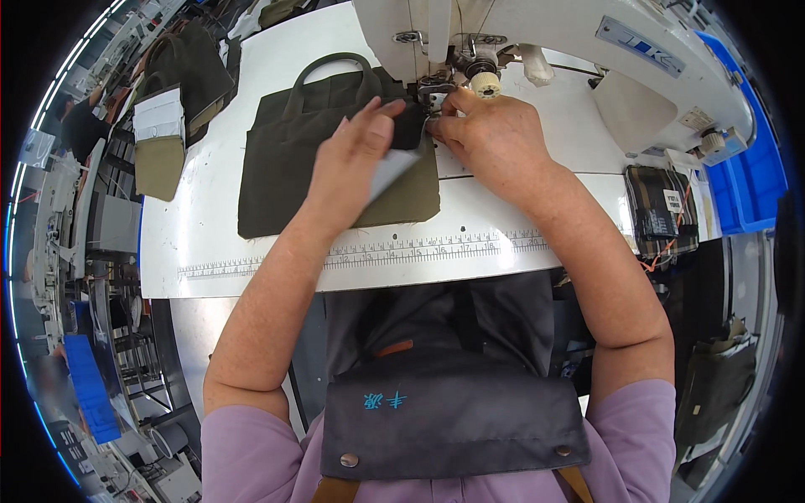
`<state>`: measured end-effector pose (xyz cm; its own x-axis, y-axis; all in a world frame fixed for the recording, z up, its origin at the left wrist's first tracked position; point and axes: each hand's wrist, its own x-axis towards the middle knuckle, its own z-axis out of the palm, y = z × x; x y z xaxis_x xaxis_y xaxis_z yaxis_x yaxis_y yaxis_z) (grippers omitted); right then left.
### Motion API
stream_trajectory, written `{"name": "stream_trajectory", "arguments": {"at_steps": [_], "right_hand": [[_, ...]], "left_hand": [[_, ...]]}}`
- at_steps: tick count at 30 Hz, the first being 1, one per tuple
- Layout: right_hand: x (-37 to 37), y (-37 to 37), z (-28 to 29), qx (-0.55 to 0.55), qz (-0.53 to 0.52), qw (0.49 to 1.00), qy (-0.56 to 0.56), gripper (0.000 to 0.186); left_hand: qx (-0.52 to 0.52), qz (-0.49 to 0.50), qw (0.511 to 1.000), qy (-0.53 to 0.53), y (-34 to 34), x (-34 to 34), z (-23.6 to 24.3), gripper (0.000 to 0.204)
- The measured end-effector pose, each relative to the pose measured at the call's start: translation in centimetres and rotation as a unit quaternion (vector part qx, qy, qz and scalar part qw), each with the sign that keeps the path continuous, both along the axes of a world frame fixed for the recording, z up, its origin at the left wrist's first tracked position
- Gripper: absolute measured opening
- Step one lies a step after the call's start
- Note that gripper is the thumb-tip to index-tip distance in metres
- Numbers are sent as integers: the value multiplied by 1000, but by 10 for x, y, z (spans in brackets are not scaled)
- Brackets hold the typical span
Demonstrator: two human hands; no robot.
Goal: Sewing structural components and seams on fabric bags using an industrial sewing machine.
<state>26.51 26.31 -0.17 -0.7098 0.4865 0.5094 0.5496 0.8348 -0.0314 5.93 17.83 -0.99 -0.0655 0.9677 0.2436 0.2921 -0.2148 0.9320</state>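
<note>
Olive-green cloth bag [285,168] lies flat on the white desk [193,243], looped handle toward the sewing machine [537,42]. Its upper right corner sits under the presser foot [432,88], mostly hidden by both hands. Left hand [352,163] presses a pale grey fabric piece [394,172] onto the bag, fingers together and flat. Right hand [495,138] has fingers curled, pinching the fabric edge right at the foot; the needle point is hard to make out. Bag weave looks coarse, matte. Printed ruler strip [419,250] runs along the desk's near edge. More olive pieces stacked at far left [163,134], plaid fabric [661,210] at right, blue bin [750,184] beyond, cut off by the rim.
</note>
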Motion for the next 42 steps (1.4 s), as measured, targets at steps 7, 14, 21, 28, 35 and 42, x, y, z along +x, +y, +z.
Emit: {"name": "stream_trajectory", "arguments": {"at_steps": [7,14,21,28,35,42], "right_hand": [[0,3,12,-6,9,998,-56,12],[10,3,13,20,21,998,-57,14],[10,2,7,49,30,998,-39,13],[14,6,-1,37,37,998,-17,13],[24,2,1,-68,-6,995,70,22],[20,1,-7,-104,73,992,12,38]], "left_hand": [[-59,-18,966,250,-4,4,14,76],[-3,-16,902,432,-7,5,6,59],[-13,-28,867,497,-12,11,12,49],[80,-109,828,544,-5,-5,13,52],[71,-87,869,482,-12,6,5,57],[65,-82,897,430,-12,4,5,58]]}}
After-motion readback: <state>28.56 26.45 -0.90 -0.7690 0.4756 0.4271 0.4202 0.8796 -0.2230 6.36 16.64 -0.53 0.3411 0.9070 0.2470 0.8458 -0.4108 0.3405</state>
